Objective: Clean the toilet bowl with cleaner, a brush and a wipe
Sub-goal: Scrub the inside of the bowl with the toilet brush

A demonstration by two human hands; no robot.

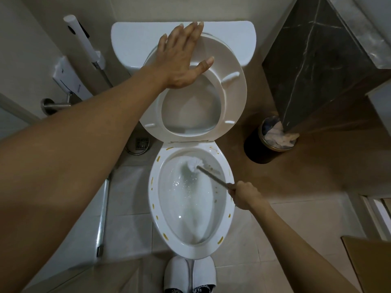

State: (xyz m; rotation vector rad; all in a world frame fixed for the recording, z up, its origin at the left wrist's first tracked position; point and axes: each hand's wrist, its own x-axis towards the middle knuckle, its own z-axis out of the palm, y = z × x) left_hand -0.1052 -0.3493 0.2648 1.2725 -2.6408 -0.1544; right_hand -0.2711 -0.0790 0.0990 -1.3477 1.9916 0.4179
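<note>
The white toilet bowl (153, 193) stands below me with its seat and lid raised (234, 89) against the cistern (135, 39). Yellow-brown spots dot the rim. Water with bubbles lies in the bowl. My right hand (243, 196) grips the handle of a toilet brush (213, 175), whose white head (191, 163) sits against the bowl's far inner wall. My left hand (182, 58) presses flat with straight fingers on the raised seat, holding it up.
A black waste bin (256, 149) with crumpled paper stands right of the toilet, under a dark marble counter (317, 60). A bidet sprayer (82, 37) and a tissue holder (67, 75) hang on the left wall. A floor drain (141, 143) lies left. My white slippers (189, 273) touch the bowl's front.
</note>
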